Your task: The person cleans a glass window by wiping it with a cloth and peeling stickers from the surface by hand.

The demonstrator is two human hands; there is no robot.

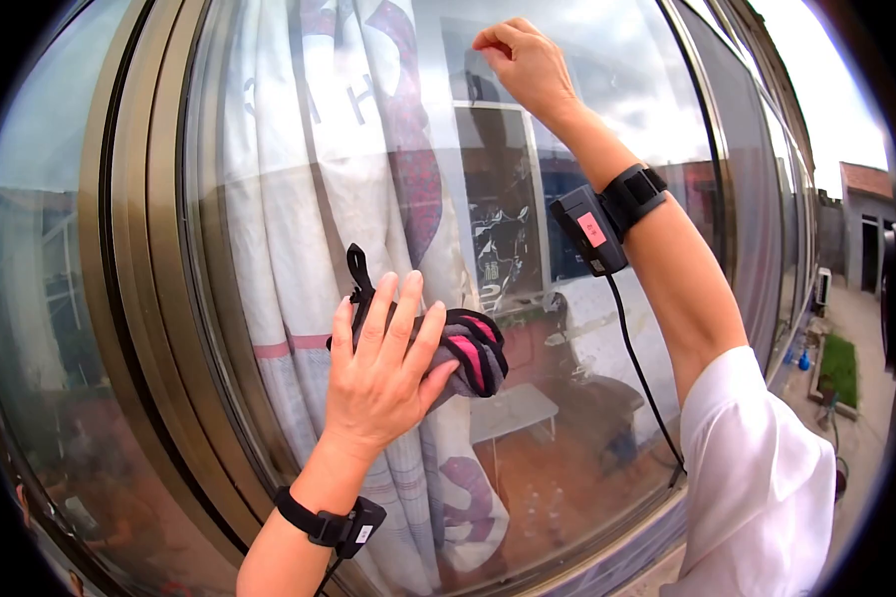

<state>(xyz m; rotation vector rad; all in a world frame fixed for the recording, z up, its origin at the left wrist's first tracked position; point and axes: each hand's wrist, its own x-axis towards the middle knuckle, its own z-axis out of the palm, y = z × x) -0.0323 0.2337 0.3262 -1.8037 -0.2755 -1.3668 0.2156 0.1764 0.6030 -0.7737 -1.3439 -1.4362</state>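
Note:
My left hand (378, 368) lies with spread fingers on a bundled black, grey and pink cloth (478, 350), pressing it against the window glass (587, 348). A black loop sticks up from the cloth above my fingertips. Higher up and to the right, my right hand (528, 68) is raised near the pane with its fingers curled together; what they hold, if anything, is too hidden to make out. Each forearm wears a black strap with a small box, and a cable hangs from the right one.
Behind the glass hang white curtains (309, 199) with purple patterns. A brown metal frame (139, 249) runs down the left. Through the pane shows a low white table (516, 410). Outside at the right are a paved yard and a grass patch (838, 370).

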